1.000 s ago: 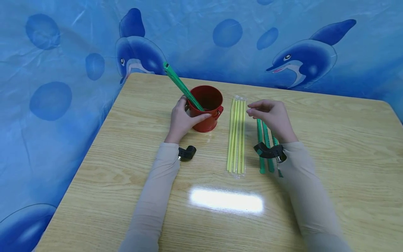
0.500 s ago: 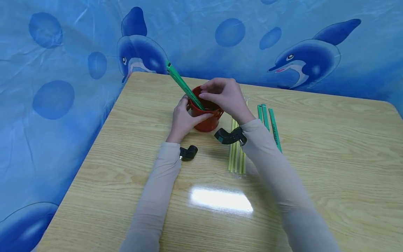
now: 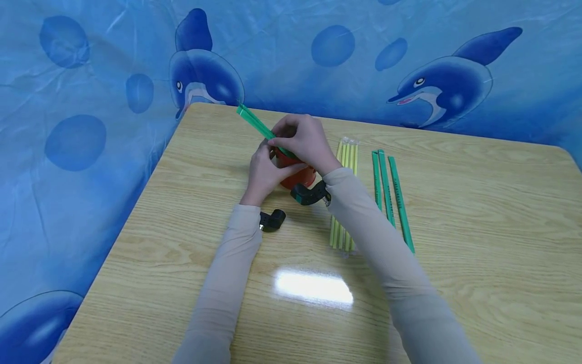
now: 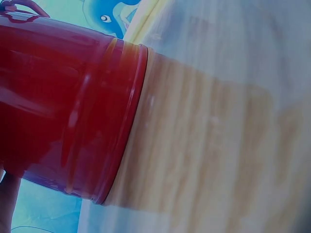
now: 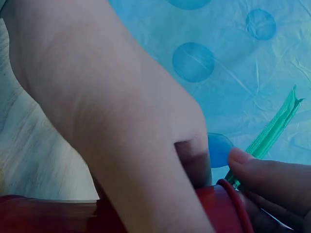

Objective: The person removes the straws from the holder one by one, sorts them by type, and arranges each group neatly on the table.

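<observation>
My left hand (image 3: pixel 262 172) grips the small red bucket (image 3: pixel 300 178), which stands upright on the table; its thumb lies across the near side. Green paper-wrapped sticks (image 3: pixel 254 121) lean out of the bucket toward the back left. At the bucket's mouth my right hand (image 3: pixel 309 141) pinches these sticks between thumb and fingers, hiding most of the opening. In the left wrist view the bucket's wall (image 4: pixel 58 107) and base rim fill the left side. The right wrist view shows a green stick's upper end (image 5: pixel 274 126) beyond the hands.
Yellow sticks in clear wrappers (image 3: pixel 347 156) lie right of the bucket, partly under my right forearm. Further right, three green wrapped sticks (image 3: pixel 397 194) lie apart on the wooden table (image 3: pixel 491 227). A blue dolphin-print sheet (image 3: pixel 291 76) hangs behind the table.
My right hand has moved left from over the green sticks on the table to the bucket's mouth. The leaning sticks' top ends have dropped lower. My left hand stays on the bucket.
</observation>
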A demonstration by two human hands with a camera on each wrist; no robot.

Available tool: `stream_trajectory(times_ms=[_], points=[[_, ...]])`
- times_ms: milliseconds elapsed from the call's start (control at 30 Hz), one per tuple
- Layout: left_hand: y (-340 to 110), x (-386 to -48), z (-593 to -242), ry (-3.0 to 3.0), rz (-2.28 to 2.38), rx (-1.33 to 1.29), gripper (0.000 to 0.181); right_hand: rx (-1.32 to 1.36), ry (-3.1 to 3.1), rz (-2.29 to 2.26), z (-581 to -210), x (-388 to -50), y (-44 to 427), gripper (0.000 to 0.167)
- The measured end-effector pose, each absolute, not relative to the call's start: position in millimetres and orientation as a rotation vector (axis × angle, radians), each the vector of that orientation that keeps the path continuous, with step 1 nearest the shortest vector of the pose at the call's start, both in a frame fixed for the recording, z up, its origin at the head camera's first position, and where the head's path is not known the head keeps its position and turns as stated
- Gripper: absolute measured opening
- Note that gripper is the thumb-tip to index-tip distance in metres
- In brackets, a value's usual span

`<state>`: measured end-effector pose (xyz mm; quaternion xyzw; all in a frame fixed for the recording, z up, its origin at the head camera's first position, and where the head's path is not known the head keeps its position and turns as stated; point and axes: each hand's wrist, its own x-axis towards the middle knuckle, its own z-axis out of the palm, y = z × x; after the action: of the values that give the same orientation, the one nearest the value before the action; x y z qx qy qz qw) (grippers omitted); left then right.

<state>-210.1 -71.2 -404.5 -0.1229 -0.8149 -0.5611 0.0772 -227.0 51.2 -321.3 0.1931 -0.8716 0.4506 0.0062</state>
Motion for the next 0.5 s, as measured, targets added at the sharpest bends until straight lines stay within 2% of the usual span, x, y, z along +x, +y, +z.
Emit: stream_trajectory(times_ms=[400,500], points=[[-72,-210,-405,-2.459,-1.645,-0.359,0.069,0.632,-2.647,1.499,-316,-221,62,0.013],[-72,-210,-404,-2.460,-1.669,-0.348,0.073,0.603,-2.599,1.539,-312,-218,70,0.012]])
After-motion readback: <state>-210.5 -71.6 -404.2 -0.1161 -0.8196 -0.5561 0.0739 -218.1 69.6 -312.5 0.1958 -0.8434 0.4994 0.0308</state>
